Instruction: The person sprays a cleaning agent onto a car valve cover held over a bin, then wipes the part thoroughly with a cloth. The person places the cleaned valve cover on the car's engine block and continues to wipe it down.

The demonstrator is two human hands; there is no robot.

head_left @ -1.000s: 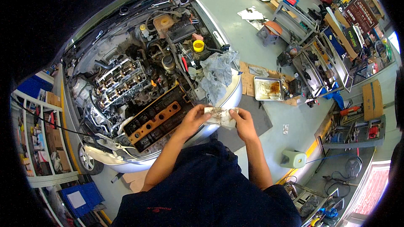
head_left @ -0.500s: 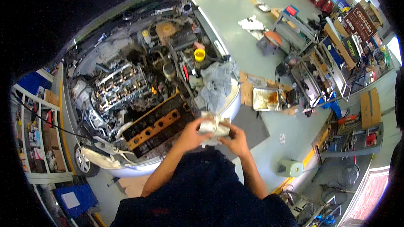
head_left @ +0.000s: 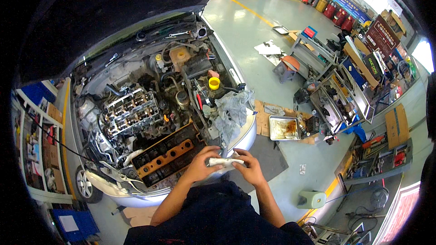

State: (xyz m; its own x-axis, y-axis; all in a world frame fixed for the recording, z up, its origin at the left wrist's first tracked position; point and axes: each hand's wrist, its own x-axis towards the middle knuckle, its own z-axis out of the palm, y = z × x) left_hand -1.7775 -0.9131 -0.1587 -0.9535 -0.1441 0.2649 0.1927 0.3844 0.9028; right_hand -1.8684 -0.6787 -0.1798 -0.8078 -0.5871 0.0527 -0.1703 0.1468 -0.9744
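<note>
A small whitish piece is held level between my two hands, in front of my body at the car's front edge. It looks narrow from here, and its exact kind cannot be made out. My left hand grips its left end between thumb and fingers. At the right end, my right hand closes on it the same way. Just beyond my hands, a grey-blue rag lies crumpled over the car's front corner. Left of them, a long dark valve cover with an orange-brown strip of round holes rests across the engine bay's front.
The opened engine shows its camshafts under the raised hood. A yellow cup stands in the bay; a wrench lies at its back. Right, an oily metal tray sits on cardboard. A green stool stands nearer.
The whitish piece has gone from showing a broad face to a narrow, level shape, lower in the picture. Both hands still hold it. The view has tilted up, showing more hood and far floor.
</note>
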